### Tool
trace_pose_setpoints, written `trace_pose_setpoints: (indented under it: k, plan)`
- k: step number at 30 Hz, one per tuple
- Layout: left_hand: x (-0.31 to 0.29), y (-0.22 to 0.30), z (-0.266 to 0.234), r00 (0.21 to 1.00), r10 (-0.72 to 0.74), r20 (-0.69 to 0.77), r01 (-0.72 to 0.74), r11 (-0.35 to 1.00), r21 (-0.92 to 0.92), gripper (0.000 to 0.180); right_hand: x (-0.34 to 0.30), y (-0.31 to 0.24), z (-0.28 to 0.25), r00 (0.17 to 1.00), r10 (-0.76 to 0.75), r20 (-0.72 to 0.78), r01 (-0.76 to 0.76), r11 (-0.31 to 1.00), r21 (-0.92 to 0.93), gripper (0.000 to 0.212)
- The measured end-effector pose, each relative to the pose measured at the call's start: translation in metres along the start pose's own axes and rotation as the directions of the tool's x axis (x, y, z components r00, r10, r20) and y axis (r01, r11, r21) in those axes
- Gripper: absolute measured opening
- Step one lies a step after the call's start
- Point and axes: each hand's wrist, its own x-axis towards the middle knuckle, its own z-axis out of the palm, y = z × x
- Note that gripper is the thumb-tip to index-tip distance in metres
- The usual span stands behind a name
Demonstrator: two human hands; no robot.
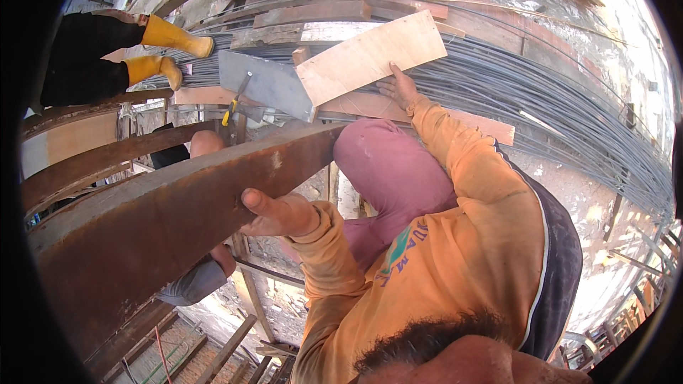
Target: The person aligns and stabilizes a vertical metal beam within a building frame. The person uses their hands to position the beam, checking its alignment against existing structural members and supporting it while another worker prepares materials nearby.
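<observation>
Pale board (371,58): seen aslant above the bundle of grey rods (498,82), its left end overlapping a grey panel (274,89); the panel's covered part is hidden.
Right hand (400,90): placed at the board's lower edge, one finger laid on its face; the grip is spread in part, but whether the edge is clamped cannot be told, the underside being hidden.
Left hand (281,215): held at the lower edge of the brown beam (178,203), the thumb shown against its side; the other fingers are mostly concealed, so whether this grip is clamped or loose cannot be told.
Beam: cut off at left by the dark lens rim.
Tool (229,114): rested partly on the panel, yellow-handled; its exact kind is hard to make out.
Yellow boots (174,35): worn by another person, whose upper body is cut off.
Bare knee (206,144): partly hidden behind the beam.
</observation>
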Motion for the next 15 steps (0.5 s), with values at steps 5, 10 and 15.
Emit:
trace_pose_setpoints:
  k: [5, 10, 15]
  plan:
    - [-0.005, -0.006, -0.005, 0.994, -0.025, -0.111, 0.013, 0.994, -0.107, 0.08, 0.0, 0.0, 0.004, 0.999, 0.053, -0.003, -0.053, 0.991, -0.122, 0.067]
    - [-0.014, -0.005, -0.012, 0.981, -0.086, -0.176, 0.043, 0.97, -0.239, 0.084, -0.016, -0.003, 0.014, 0.999, 0.016, 0.042, -0.006, 0.977, -0.214, 0.055]
    - [-0.021, 0.004, -0.017, 0.954, -0.199, -0.224, 0.126, 0.945, -0.303, 0.085, -0.043, -0.008, 0.028, 0.987, -0.115, 0.114, 0.125, 0.988, -0.087, 0.053]
